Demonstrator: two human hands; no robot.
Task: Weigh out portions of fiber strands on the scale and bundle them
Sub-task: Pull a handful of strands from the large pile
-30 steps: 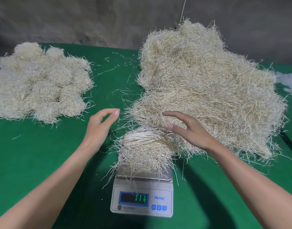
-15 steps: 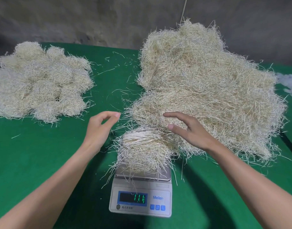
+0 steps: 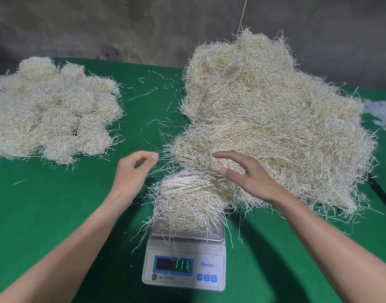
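A white digital scale [image 3: 184,267] stands near the front of the green table, its display reading 11.1. A portion of pale fiber strands [image 3: 188,202] lies heaped on its pan, some strands hanging over the front. My left hand [image 3: 131,173] hovers just left of the portion, fingers loosely curved, holding nothing. My right hand [image 3: 246,176] hovers over the portion's right end, fingers spread, in front of the big loose fiber pile [image 3: 273,119].
A heap of bundled fiber portions [image 3: 50,110] lies at the left of the green table [image 3: 56,215]. Stray strands are scattered between the piles. White material [image 3: 382,110] sits at the right edge. A grey wall stands behind.
Both hands have stayed almost still beside the portion; my left hand's fingers curl slightly more. The scale reading is unchanged.
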